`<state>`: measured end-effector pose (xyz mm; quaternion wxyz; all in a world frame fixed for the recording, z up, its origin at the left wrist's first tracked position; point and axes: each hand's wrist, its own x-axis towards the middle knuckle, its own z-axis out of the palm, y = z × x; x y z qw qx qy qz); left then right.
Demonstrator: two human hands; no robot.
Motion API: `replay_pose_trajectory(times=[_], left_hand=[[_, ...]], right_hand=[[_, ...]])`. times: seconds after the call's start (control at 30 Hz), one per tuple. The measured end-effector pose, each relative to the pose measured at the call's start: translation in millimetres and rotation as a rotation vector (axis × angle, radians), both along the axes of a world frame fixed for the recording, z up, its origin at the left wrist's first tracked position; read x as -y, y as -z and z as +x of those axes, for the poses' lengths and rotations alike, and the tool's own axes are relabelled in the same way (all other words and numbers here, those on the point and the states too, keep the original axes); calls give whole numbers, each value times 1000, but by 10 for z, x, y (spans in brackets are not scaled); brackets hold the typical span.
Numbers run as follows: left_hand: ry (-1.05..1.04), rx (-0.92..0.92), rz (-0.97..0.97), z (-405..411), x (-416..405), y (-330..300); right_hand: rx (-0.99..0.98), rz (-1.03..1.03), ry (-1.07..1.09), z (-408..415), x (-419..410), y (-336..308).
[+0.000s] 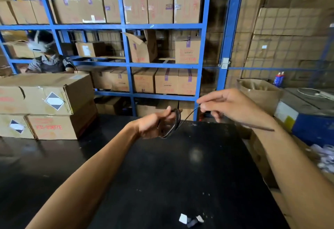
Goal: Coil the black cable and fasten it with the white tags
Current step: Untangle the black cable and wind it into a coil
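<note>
A thin black cable (pixel 178 118) is wound into several small loops above the far part of the black table (pixel 180 165). My left hand (pixel 155 124) grips the coil from the left, thumb on top. A loose strand runs up and right from the coil to my right hand (pixel 229 104), which pinches it between thumb and fingers. The cable's tail passes behind my right wrist and sticks out to the right. Small white tags (pixel 183 218) lie on the table near its front edge, well below both hands.
Stacked cardboard boxes (pixel 47 106) stand on the table's left. Blue shelving (pixel 130 62) full of cartons fills the back, with another person (pixel 47 60) behind the boxes. An open box (pixel 260 91) and a blue crate (pixel 310 120) sit at the right, white scraps (pixel 325 156) below them.
</note>
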<state>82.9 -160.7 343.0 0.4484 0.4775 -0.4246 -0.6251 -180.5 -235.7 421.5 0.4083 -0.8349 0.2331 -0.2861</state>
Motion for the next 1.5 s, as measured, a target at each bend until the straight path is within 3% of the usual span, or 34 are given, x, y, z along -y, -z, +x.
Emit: replay_pose_trajectory(times=[0.1, 0.2, 0.27, 0.37, 0.47, 0.57, 0.63, 0.73, 0.83, 1.0, 1.23, 1.37, 1.5], left_hand=[[156, 40, 39, -160, -50, 0], [357, 11, -59, -269, -102, -99], [433, -105, -114, -314, -168, -203], [504, -328, -236, -356, -250, -374], [419, -403, -379, -362, -231, -563], [168, -399, -425, -307, -171, -648], [3, -421, -414, -260, -132, -634], [-149, -410, -362, -244, -100, -526], [-141, -377, -303, -247, -59, -331], [-109, -271, -250, -386, -10, -105], [-145, -199, -277, -562, -31, -17], [-89, -126, -275, -632, -63, 41], [-60, 55, -285, -738, -36, 97]], right_hand=[[-34, -51, 19, 80, 159, -280], [-41, -131, 101, 190, 362, -279], [-6, -146, 145, 249, 451, -144], [104, -10, 192, 377, 481, 277], [204, 127, 129, 481, 318, 784], [289, 103, 85, 495, 30, 1127], [314, 6, 148, 472, -133, 1261], [343, -296, 274, 439, -296, 1296], [389, -496, 297, 418, -339, 1203], [413, -322, 323, 436, -311, 1103], [438, -235, 454, 498, -369, 1137], [242, -381, 617, 491, -311, 1106], [86, -442, 539, 497, -243, 1011]])
